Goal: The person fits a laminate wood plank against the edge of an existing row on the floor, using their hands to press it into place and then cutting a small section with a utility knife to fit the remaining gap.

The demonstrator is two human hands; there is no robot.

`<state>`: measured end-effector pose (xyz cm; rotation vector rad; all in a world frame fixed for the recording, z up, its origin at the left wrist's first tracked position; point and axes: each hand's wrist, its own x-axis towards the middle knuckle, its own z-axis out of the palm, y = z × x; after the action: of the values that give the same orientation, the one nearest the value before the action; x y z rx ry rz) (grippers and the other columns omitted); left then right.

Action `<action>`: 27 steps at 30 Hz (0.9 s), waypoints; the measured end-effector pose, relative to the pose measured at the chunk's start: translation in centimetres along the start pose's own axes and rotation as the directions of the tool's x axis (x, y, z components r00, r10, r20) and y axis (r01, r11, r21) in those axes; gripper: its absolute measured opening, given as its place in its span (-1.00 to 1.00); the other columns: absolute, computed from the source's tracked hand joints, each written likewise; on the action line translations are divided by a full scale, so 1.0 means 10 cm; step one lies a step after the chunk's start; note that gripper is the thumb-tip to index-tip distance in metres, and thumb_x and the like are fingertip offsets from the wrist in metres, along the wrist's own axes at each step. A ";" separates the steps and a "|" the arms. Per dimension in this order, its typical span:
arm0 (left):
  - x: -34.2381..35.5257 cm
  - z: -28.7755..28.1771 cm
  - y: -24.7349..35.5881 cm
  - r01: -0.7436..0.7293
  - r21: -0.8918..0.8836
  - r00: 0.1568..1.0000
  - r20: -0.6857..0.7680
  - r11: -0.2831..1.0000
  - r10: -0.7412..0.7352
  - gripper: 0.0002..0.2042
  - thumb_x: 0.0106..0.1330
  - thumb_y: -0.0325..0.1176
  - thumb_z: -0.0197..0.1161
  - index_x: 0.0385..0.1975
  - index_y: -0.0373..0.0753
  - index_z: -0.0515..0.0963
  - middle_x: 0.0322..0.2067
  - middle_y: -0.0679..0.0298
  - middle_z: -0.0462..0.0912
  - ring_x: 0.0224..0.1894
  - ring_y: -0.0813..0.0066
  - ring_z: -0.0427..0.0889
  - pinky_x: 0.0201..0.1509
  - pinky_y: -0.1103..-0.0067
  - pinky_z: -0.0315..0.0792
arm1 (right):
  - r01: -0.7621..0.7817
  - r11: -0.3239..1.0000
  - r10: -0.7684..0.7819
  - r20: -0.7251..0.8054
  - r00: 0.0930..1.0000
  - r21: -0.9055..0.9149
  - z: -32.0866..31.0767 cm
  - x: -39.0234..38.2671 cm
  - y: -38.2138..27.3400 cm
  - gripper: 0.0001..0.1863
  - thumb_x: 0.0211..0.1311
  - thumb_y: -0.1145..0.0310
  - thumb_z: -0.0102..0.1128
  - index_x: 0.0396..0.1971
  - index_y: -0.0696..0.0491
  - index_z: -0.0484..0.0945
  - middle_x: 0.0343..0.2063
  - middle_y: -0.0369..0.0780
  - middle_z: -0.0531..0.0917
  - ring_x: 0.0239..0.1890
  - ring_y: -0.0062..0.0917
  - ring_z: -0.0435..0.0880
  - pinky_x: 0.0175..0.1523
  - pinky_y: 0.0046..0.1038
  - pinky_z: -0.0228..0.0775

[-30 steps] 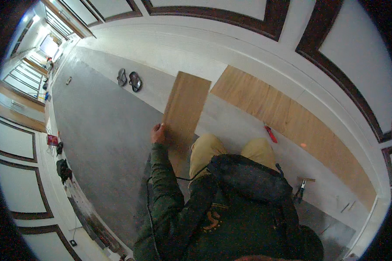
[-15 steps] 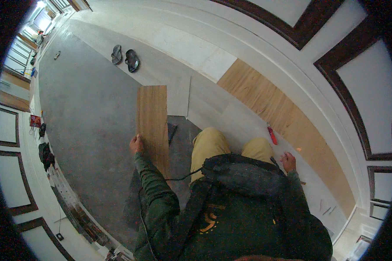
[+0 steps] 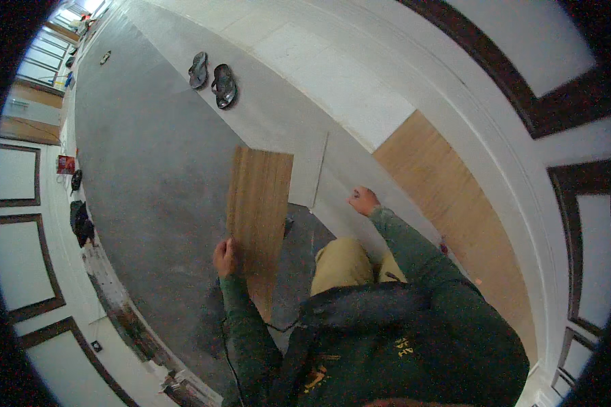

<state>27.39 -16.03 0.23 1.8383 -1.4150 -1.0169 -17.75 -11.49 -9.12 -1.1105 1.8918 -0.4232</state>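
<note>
Gripping the long edge of a wooden floor plank, the left hand is closed round its near-left side, thumb over the face and fingers hidden behind. From that hand the plank runs away toward twelve o'clock, lifted clear of the grey underlay and tilted a little, its far end hanging over the bare floor. The right hand, out at two o'clock from the left, holds nothing; it looks loosely curled and rests on or just above the pale floor sheet, though I cannot tell how far its fingers are spread.

My guess is the plank is stiff and fairly light, since one hand carries it without sag, but it is long enough to swing and twist from a one-sided grip. Its edges probably carry thin locking lips that would chip if knocked. A hold on both long edges near the middle would steady it best.

It is a flat rectangle in warm tan, with fine straight grain running lengthwise and a smooth, probably slippery face. Laid boards of the same colour lie at three o'clock along the wall. A pair of dark sandals sits well apart at eleven o'clock.
</note>
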 end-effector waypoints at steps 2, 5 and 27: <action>-0.19 -0.20 -0.01 0.096 -0.021 0.994 -0.041 0.995 -0.097 -0.71 0.36 -0.21 0.14 -0.48 -0.34 0.51 -0.48 0.36 0.51 -0.42 0.58 0.40 -0.36 0.57 0.30 | -0.367 0.873 0.329 0.168 0.929 0.321 0.24 0.60 -0.22 -0.37 -0.04 0.07 0.37 -0.07 0.24 0.46 -0.22 0.04 0.61 -0.15 -0.08 0.62 0.01 -0.24 0.47; -0.58 -0.46 0.27 0.185 -0.175 0.981 -0.029 0.967 -0.193 -0.74 0.38 -0.25 0.13 -0.47 -0.31 0.51 -0.48 0.35 0.53 -0.42 0.58 0.42 -0.34 0.59 0.31 | -0.441 0.886 0.437 0.056 0.898 0.146 0.72 0.85 -0.70 -0.21 -0.06 0.03 0.39 0.09 0.23 0.34 -0.07 0.08 0.55 0.03 -0.07 0.55 0.13 -0.27 0.42; -0.62 -0.42 -0.13 0.354 -0.265 0.919 -0.079 0.897 -0.386 -0.78 0.40 -0.27 0.09 -0.49 -0.19 0.39 -0.56 0.45 0.39 -0.50 0.62 0.33 -0.48 0.61 0.19 | -0.349 0.904 0.423 -0.406 0.810 0.246 1.44 1.14 -1.50 -0.16 0.05 0.42 0.18 0.38 -0.07 0.03 0.33 -0.06 0.12 0.33 0.00 0.13 0.27 0.12 0.10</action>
<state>30.72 -9.72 2.67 1.9851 -0.8315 -1.1727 -0.48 -27.22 -13.28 -0.5129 2.3775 -0.6241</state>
